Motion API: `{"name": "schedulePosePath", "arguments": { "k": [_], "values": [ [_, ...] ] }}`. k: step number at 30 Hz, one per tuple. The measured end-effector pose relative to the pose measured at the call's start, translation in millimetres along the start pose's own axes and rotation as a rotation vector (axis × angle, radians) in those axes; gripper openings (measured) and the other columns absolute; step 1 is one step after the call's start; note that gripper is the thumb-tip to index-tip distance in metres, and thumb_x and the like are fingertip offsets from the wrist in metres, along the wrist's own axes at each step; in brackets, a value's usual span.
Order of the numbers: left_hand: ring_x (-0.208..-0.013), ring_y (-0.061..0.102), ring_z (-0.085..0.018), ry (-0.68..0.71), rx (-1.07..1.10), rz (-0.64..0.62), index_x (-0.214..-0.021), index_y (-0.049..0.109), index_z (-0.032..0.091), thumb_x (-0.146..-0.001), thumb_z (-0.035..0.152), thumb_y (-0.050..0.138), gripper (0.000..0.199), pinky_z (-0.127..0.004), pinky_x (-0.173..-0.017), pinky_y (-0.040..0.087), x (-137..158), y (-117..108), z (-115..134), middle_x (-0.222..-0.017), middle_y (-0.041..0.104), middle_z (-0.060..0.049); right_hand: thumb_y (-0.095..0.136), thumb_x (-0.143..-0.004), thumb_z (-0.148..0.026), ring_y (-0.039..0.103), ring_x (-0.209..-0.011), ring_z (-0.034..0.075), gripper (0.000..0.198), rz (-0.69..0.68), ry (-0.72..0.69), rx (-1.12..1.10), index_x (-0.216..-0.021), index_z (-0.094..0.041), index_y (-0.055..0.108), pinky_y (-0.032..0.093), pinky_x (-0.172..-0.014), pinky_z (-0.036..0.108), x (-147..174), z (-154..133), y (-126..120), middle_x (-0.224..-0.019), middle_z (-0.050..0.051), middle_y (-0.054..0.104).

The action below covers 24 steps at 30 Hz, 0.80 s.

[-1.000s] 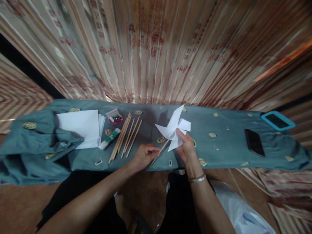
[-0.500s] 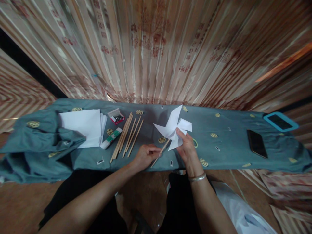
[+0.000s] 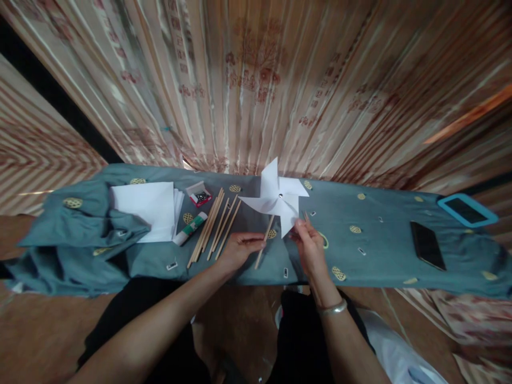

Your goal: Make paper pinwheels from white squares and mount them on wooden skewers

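Observation:
A white paper pinwheel faces up, with a shiny round pin at its centre and a thin wooden stick below it. My left hand is closed, pinching the stick between thumb and fingers. Close by the lower right blade is my right hand, its fingers loosely bent and apart; whether a fingertip touches the paper is hard to see. Partly hidden behind that hand lies a pair of scissors with a yellow-green handle.
Left on the cloth-covered table are several wooden sticks, an open box of pins, a green-and-white box and white paper sheets. A dark phone and blue-framed tablet lie right. A curtain hangs behind.
The pinwheel has turned so its pinned centre shows. My right hand has come off its middle to the lower right blade's edge. My left hand still holds the stick. The view has shifted slightly.

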State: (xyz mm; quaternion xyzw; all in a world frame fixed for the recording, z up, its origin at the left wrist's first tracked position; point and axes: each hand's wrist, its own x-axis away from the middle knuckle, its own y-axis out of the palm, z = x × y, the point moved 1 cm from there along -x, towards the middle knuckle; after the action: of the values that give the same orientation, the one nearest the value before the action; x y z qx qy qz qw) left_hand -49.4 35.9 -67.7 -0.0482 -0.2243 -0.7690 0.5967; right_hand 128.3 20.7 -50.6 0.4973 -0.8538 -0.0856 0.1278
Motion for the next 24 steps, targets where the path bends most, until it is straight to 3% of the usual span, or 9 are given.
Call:
{"name": "schedulePosePath", "arguments": {
  "k": [3, 11, 18, 24],
  "values": [
    [-0.076, 0.068, -0.019, 0.032, 0.028, 0.041, -0.083, 0.078, 0.015, -0.051, 0.032, 0.088, 0.038, -0.035, -0.083, 0.053, -1, -2, 6, -0.081, 0.077, -0.006, 0.078, -0.070, -0.049, 0.062, -0.069, 0.013, 0.033, -0.057, -0.042, 0.124, -0.084, -0.020, 0.075, 0.046, -0.064, 0.023, 13, -2, 2, -0.078, 0.001, 0.075],
    [-0.081, 0.069, -0.022, 0.138, 0.055, 0.039, -0.083, 0.078, 0.015, -0.054, 0.034, 0.085, 0.035, -0.035, -0.084, 0.054, -2, 0, 17, -0.085, 0.078, -0.008, 0.081, -0.069, -0.037, 0.060, -0.056, 0.012, 0.018, -0.452, -0.042, 0.430, -0.072, -0.021, 0.075, 0.046, -0.055, 0.022, 42, 5, 17, -0.063, -0.001, 0.070],
    [-0.082, 0.069, -0.020, 0.167, 0.068, 0.013, -0.084, 0.077, 0.015, -0.055, 0.035, 0.084, 0.036, -0.034, -0.085, 0.053, -3, 4, 20, -0.086, 0.077, -0.007, 0.075, -0.073, -0.040, 0.056, -0.051, 0.012, 0.019, -0.419, -0.108, 0.468, -0.069, -0.021, 0.072, 0.044, -0.053, 0.022, 41, 14, 22, -0.059, -0.002, 0.068],
    [-0.090, 0.069, -0.022, 0.160, 0.031, 0.024, -0.096, 0.076, 0.016, -0.055, 0.038, 0.085, 0.047, -0.035, -0.086, 0.053, -5, 2, 17, -0.092, 0.076, -0.007, 0.066, -0.078, -0.044, 0.060, -0.058, 0.018, 0.021, -0.236, -0.309, 0.802, -0.068, -0.026, 0.072, 0.044, -0.059, 0.029, 14, -25, -8, -0.060, -0.001, 0.068]
  ]
}}
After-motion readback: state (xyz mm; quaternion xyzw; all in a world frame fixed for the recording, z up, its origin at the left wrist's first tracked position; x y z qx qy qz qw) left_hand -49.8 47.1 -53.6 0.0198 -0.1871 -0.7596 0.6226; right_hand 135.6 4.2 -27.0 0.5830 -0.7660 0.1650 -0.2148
